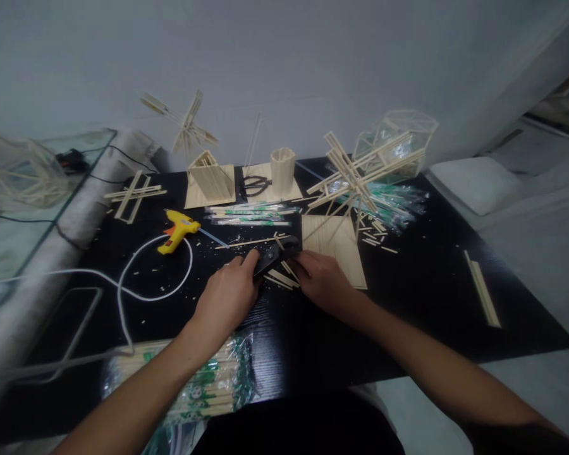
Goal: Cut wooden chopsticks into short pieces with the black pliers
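Over the middle of the black table, my left hand (231, 292) is closed around the handles of a black pliers-like tool (268, 259), whose head points right. My right hand (325, 278) sits just beside that head, fingers pinched together on a thin wooden stick (279, 242) that crosses the tool's jaws; part of the stick is hidden. Short cut sticks (281, 279) lie on the table beneath and between both hands. A longer stick (251, 242) rests just beyond the tool. To the right, a flat wooden panel (355, 262) reaches close to my right hand.
A yellow glue gun (177, 230) with a looping white cable (121, 284) lies left. Wrapped chopsticks (213, 385) sit at the front edge. Behind stand a stick holder (211, 177), a round cup (282, 170), scissors (255, 185) and a spiky stick frame (353, 180).
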A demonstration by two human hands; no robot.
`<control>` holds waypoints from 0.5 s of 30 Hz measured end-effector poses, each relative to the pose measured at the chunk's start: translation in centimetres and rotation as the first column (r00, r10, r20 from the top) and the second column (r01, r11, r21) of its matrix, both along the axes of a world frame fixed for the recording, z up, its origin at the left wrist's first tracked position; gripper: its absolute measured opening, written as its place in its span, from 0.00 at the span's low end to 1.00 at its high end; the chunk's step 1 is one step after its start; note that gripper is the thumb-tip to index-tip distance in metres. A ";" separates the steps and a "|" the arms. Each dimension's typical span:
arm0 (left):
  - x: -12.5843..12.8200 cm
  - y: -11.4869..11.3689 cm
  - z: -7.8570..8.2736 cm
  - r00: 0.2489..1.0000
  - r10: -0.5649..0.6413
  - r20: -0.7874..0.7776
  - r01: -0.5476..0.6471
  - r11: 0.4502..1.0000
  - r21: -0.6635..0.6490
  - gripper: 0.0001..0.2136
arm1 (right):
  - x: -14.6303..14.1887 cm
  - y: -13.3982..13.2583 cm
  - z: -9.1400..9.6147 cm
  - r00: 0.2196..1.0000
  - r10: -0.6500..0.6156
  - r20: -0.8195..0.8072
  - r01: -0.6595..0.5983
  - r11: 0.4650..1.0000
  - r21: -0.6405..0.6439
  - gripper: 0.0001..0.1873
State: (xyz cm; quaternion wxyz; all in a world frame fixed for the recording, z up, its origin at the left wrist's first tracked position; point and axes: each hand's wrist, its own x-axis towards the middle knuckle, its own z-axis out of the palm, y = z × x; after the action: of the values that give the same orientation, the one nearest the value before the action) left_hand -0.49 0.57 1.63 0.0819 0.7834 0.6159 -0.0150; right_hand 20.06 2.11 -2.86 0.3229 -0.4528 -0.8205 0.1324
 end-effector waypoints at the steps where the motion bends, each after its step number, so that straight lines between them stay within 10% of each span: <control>1: 0.0 0.0 0.0 1.000 0.002 -0.010 -0.002 1.000 -0.001 0.10 | 0.0 0.0 0.0 1.000 0.002 -0.002 -0.002 1.000 -0.003 0.09; 15: -0.4 0.3 0.3 0.998 0.039 -0.052 -0.038 0.999 0.018 0.14 | 0.0 0.5 0.0 0.993 0.017 -0.121 -0.020 0.999 -0.027 0.07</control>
State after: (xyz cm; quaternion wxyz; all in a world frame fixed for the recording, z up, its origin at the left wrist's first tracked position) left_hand -0.85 0.91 1.97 0.0595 0.7715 0.6328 -0.0286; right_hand 20.07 2.60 -2.81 0.3643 -0.4409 -0.8016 0.1741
